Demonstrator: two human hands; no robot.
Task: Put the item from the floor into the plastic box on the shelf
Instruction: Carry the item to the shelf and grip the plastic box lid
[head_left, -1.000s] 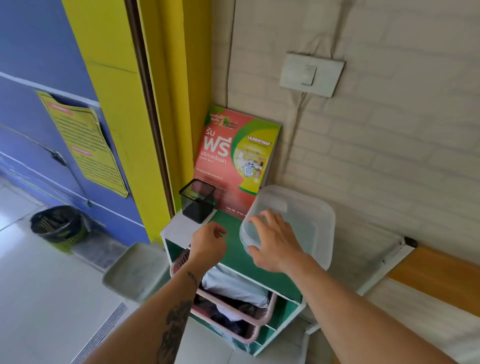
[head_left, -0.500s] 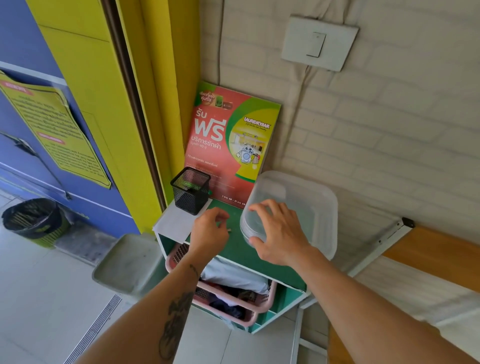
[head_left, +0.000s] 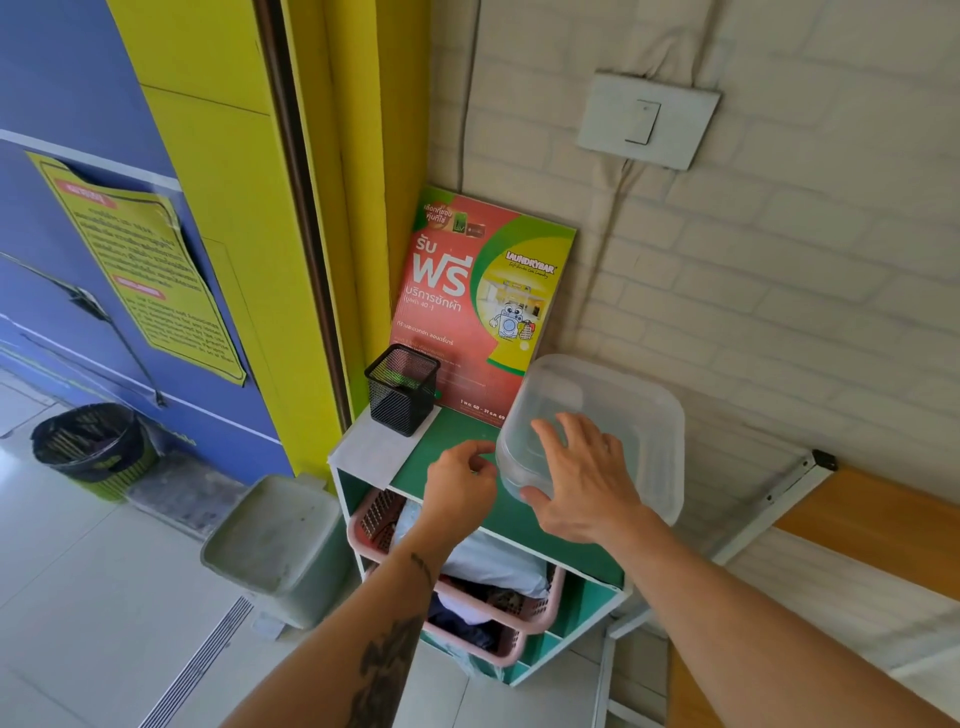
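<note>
A translucent plastic box sits on the green top of a small shelf unit, against the brick wall. My right hand rests on the box's near left corner, with spread fingers on top and the thumb at the rim. My left hand hovers over the shelf top just left of the box. Its fingertips are pinched on a small item that is barely visible.
A black mesh pen cup and a red and green poster stand at the back of the shelf top. Pink baskets with clothes fill the shelf below. A grey bin stands on the floor to the left, and a wooden bench lies to the right.
My left hand has shifted a little closer to the box. My right hand has stayed on the box's corner. The view has shifted slightly.
</note>
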